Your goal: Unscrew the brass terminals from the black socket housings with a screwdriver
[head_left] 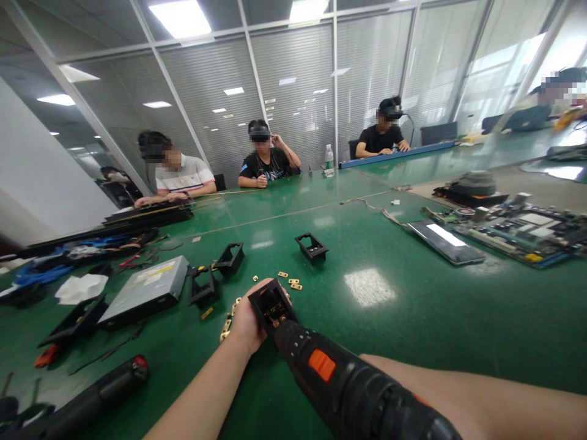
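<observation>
My left hand [245, 321] is closed round a small black plastic housing [270, 304] and holds it just above the green table [413, 330]. A black electric screwdriver with an orange switch [330, 382] points its tip into the housing from the near side. My right forearm runs in from the right, and the wrist [383, 368] disappears behind the screwdriver, so the fingers are hidden. Small brass pieces [290, 280] lie just beyond the housing, and more of them [226, 327] sit beside my left hand.
Three more black housings [312, 247] [229, 258] [202, 288] and a grey optical drive [147, 290] lie to the left. Another screwdriver [107, 386] rests near the front left. A circuit board [518, 232] and a dark slab [444, 241] lie right. Several people sit across the table.
</observation>
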`<state>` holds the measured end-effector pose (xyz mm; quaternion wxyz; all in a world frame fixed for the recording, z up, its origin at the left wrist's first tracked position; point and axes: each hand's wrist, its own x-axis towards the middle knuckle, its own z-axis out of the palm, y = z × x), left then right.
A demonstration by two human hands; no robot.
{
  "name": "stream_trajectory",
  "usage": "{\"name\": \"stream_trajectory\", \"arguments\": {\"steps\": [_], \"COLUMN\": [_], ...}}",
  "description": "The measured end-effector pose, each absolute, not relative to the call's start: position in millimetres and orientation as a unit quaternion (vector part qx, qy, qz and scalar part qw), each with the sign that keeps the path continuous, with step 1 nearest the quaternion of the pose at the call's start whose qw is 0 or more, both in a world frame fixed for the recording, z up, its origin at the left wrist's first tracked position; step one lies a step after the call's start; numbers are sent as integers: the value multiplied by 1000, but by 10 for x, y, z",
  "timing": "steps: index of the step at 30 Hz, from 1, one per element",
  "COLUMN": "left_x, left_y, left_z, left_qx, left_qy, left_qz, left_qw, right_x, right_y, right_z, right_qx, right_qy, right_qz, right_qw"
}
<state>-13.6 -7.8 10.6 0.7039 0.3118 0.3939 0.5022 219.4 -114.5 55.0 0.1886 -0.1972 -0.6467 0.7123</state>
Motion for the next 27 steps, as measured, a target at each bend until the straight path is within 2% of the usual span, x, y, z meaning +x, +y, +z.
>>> {"name": "stream_trajectory", "arguments": {"steps": [7,13,18,21,27], "left_x": [-110,-87,-104,-129,-148], "left_y": [-107,-104,-99,-87,-65], "left_z": [162,163,133,131,177], "left_qx": [283,226,252,251,209], "left_qy": [432,465,456,441,438], "left_qz": [511,545,577,569,551], "left_qw": [687,661,629,647,678], "right_x": [2342,2350,2218,2128,2109], "right_y": [-1159,-1302,-1176,-1054,-1040], "right_z": [653,741,591,429,323], "right_qx": [-253,-300,-332,-344,-372], "right_qy": [-647,-636,-621,-608,-614], "right_qz": [691,670,650,645,624], "right_qw": [198,240,288,311,308]}}
